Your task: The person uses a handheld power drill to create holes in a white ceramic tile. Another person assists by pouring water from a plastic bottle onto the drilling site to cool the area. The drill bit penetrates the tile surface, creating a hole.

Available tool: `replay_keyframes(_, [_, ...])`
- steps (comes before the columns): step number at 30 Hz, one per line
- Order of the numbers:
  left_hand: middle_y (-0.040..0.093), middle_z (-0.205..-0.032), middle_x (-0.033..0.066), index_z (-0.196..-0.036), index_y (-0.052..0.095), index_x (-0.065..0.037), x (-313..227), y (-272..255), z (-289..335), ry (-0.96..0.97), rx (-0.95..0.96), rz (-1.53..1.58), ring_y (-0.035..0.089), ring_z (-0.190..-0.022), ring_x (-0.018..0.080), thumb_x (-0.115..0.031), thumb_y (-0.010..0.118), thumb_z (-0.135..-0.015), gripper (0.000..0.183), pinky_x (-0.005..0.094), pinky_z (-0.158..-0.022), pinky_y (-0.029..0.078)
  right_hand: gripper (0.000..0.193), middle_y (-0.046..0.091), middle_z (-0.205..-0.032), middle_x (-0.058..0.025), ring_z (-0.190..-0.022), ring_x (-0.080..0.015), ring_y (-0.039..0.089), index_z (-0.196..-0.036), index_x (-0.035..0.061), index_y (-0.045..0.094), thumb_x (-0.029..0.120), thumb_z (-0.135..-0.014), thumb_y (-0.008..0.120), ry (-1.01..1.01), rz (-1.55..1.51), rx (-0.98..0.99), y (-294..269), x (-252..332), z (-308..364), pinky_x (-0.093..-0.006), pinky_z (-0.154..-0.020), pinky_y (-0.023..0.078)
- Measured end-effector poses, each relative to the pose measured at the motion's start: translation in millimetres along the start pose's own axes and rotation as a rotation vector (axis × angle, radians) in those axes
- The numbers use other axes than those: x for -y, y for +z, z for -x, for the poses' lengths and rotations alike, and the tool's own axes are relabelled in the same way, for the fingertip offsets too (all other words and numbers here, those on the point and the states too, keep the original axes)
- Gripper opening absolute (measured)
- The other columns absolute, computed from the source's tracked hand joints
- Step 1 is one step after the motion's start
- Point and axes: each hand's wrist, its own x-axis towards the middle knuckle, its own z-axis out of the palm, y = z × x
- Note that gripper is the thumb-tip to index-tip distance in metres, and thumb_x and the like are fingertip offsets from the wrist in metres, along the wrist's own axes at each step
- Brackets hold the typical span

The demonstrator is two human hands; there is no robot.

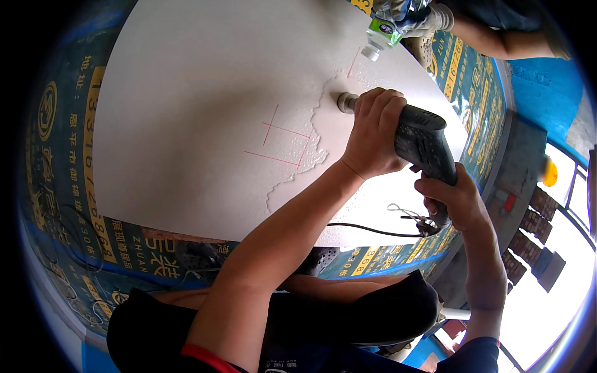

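My left hand (375, 132) is wrapped round the front of a dark power drill (428, 140). Its rear handle is in the grip of my right hand (459, 198). A short metal hole saw (346, 103) on the drill's nose meets the large white slab (174, 93); I cannot tell how deep it sits. Water (333, 133) lies in an irregular puddle around it. Thin red lines (286, 130) are marked on the slab left of the puddle. Above the bit, a co-worker's gloved hand (435, 20) tilts a clear plastic bottle (380, 38), white cap downward.
A black power cord (373, 229) runs left from the drill's handle across the slab's near edge. Printed green-and-yellow protective sheeting (68, 168) covers the floor around the slab. My bent legs (367, 311) are close to the near edge. Stacked brown blocks (535, 217) stand far right.
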Motion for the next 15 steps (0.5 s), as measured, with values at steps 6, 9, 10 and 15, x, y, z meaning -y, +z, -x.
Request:
replay_keyframes(6, [0.056,-0.132,0.0202,-0.139,0.043,-0.005,1.1,-1.3,-0.7,-0.014,0.003,0.003,0.055,-0.122,0.0432,-0.021,0.096,-0.06,0.097,0.0534,-0.106,0.045,0.032,0.061,-0.063,-0.0017,-0.053,-0.009,0.056,-0.106,-0.0024,0.072,0.024,-0.088,0.077,0.015,0.046,-0.012,0.4,4.8,0.0,-0.0267,-0.053,0.044])
replay_keyframes(9, [0.054,-0.129,0.0208,-0.135,0.044,-0.003,1.7,-1.0,-1.9,-0.012,-0.004,0.026,0.052,-0.123,0.0436,-0.026,0.095,-0.062,0.092,0.0558,-0.108,0.041,0.032,0.061,-0.062,-0.0015,-0.053,-0.0088,0.056,-0.105,-0.0019,0.073,0.024,-0.087,0.077,0.019,0.072,-0.007,-0.6,5.6,-1.0,-0.0266,-0.053,0.044])
replay_keyframes(10, [0.054,-0.129,0.0208,-0.135,0.044,-0.003,1.8,-1.3,-2.1,-0.01,-0.009,0.022,0.052,-0.123,0.0436,-0.026,0.095,-0.062,0.092,0.0558,-0.108,0.041,0.032,0.061,-0.062,-0.0014,-0.052,-0.0088,0.055,-0.105,-0.0018,0.073,0.024,-0.087,0.077,0.016,0.074,-0.006,-0.1,7.0,-1.0,-0.0266,-0.053,0.043])
replay_keyframes(15, [0.055,-0.129,0.0209,-0.134,0.044,-0.004,-0.1,-2.1,-3.9,-0.009,-0.022,0.012,0.053,-0.121,0.0436,-0.026,0.095,-0.062,0.091,0.0557,-0.107,0.042,0.035,0.06,-0.065,-0.0022,-0.049,-0.0102,0.055,-0.11,-0.0013,0.069,0.02,-0.084,0.079,0.035,0.062,-0.012,0.0,9.7,-1.2,-0.0265,-0.049,0.043])
